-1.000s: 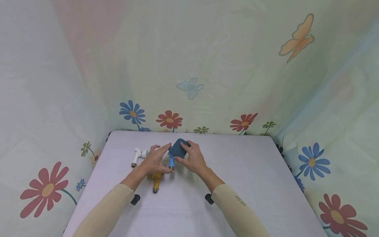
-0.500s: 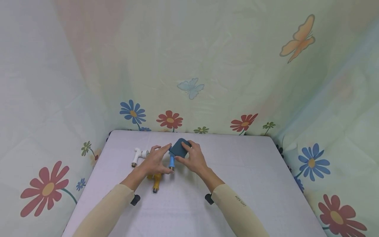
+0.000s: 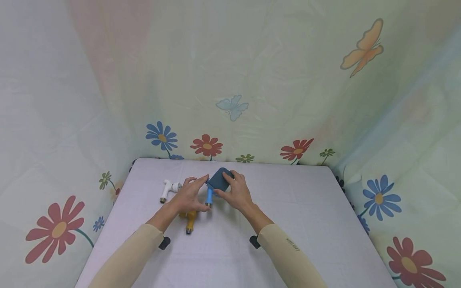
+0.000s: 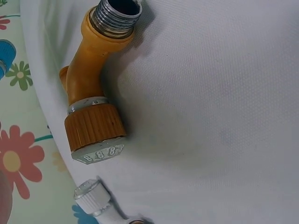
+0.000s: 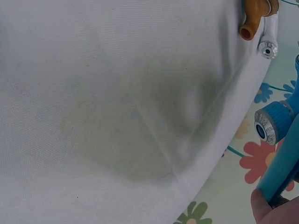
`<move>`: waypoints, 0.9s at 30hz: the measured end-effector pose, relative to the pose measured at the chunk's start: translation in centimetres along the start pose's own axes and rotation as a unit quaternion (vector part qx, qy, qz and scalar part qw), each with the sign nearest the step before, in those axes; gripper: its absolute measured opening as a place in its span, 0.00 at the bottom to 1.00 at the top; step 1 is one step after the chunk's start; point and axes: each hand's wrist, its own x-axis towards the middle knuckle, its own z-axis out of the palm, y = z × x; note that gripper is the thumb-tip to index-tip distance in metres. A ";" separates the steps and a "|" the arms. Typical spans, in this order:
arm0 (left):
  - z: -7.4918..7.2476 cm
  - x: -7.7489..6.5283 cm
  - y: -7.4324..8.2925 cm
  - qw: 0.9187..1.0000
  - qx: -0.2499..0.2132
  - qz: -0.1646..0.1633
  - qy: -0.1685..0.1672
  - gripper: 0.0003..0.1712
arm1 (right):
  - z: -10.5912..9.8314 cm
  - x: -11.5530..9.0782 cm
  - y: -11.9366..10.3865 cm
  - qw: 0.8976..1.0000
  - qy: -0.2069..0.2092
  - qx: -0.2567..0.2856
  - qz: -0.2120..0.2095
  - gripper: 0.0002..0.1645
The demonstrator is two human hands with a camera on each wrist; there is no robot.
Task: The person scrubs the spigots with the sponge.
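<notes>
Flowered sheeting (image 3: pixel 288 96) backs the counter (image 3: pixel 299 212) where a white tap (image 3: pixel 166 191) and orange tap (image 3: pixel 191 221) lie. Raised, half-curled, my left hand (image 3: pixel 188 199) grips a blue tap (image 3: pixel 209 195); my right hand (image 3: pixel 237 195) pinches a teal pad (image 3: pixel 217 180) close by. Probably working both together; next needs steadiness.

Unclear lettering marks the beige fabric right sleeve (image 3: pixel 289 256), and unclear raised characters the ends of the curved orange tap (image 4: pixel 91 79) and ribbed blue tap (image 5: pixel 276 120).
</notes>
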 end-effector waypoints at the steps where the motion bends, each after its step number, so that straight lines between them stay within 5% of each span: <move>1: 0.0 0.0 0.0 1.000 0.000 0.003 0.000 0.69 | 0.0 0.0 0.0 1.000 0.001 -0.001 0.001 0.50; 27: 0.1 -0.4 0.3 1.000 -0.009 -0.009 -0.002 0.68 | -0.3 -0.1 0.2 0.999 0.006 -0.013 0.031 0.49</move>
